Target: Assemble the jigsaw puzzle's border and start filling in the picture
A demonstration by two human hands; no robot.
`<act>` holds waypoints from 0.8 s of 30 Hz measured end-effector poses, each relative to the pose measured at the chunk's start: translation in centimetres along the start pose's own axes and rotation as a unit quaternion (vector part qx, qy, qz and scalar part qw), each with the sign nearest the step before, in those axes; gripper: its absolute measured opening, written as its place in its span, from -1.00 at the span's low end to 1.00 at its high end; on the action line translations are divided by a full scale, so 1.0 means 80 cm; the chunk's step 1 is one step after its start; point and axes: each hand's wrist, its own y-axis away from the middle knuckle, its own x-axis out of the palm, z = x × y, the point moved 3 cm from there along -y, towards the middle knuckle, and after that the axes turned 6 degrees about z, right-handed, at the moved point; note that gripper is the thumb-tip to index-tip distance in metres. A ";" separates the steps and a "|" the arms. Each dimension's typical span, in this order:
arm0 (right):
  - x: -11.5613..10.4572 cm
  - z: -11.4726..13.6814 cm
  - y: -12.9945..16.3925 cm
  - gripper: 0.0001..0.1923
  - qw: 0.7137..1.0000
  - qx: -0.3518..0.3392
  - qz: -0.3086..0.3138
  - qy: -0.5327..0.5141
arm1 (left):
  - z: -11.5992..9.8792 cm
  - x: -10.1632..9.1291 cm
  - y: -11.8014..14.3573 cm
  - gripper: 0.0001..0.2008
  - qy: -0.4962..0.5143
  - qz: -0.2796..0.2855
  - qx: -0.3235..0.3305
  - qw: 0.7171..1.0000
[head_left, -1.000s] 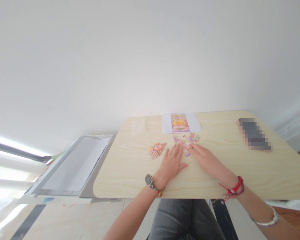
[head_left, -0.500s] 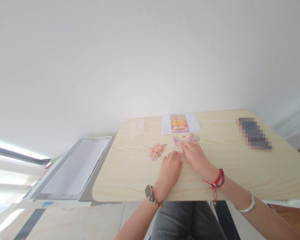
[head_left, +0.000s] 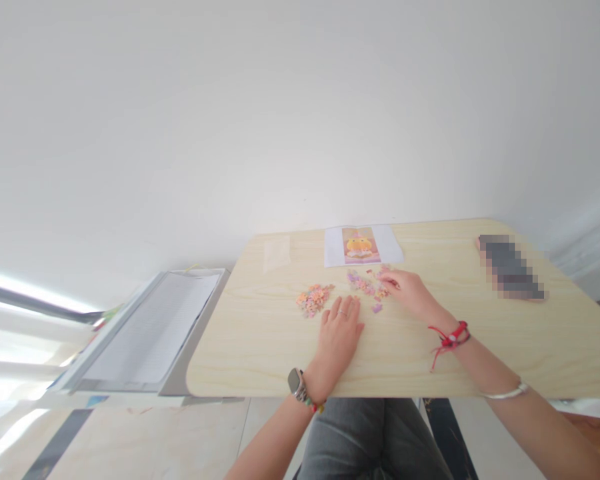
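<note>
My left hand [head_left: 339, 333] lies palm down on the wooden table, its fingers spread, just right of a heap of small orange, pink and green jigsaw puzzle pieces [head_left: 314, 301]. The fingers of my right hand [head_left: 405, 289] pinch together at the right side of a second, looser group of pink and purple puzzle pieces [head_left: 363, 283]. A puzzle piece seems to be at those fingertips, mostly hidden by them. One purple puzzle piece [head_left: 377, 308] lies apart, between the two hands. Behind the loose group is a white sheet with a printed picture of yellow figures [head_left: 361, 245].
A clear plastic bag [head_left: 277, 254] lies at the table's back left. On the right rests a blurred dark phone [head_left: 511, 268]. The table [head_left: 450, 373] meets a white wall at the back. Beside it on the left, papers [head_left: 153, 327] lie on a lower surface.
My right hand has moved right and away from the left hand, uncovering the pieces beneath it. The left hand has flattened and its fingers have spread.
</note>
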 end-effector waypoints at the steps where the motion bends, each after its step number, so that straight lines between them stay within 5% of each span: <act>1: -0.003 -0.005 -0.001 -0.80 1.000 0.003 0.008 -0.001 | 0.000 -0.001 0.000 -0.59 0.002 0.000 0.000 1.000; 7: -0.012 -0.019 0.021 -0.81 1.000 0.018 -0.025 0.005 | 0.001 -0.018 -0.002 -0.60 0.032 0.014 -0.009 0.999; 14: 0.000 0.005 0.063 -0.81 0.999 -0.014 0.039 0.033 | -0.002 -0.022 -0.005 -0.72 0.045 0.040 0.009 0.998; 24: 0.034 0.022 0.048 -0.89 0.986 -0.047 0.045 0.153 | 0.002 -0.017 0.000 -0.70 0.042 0.042 0.009 0.998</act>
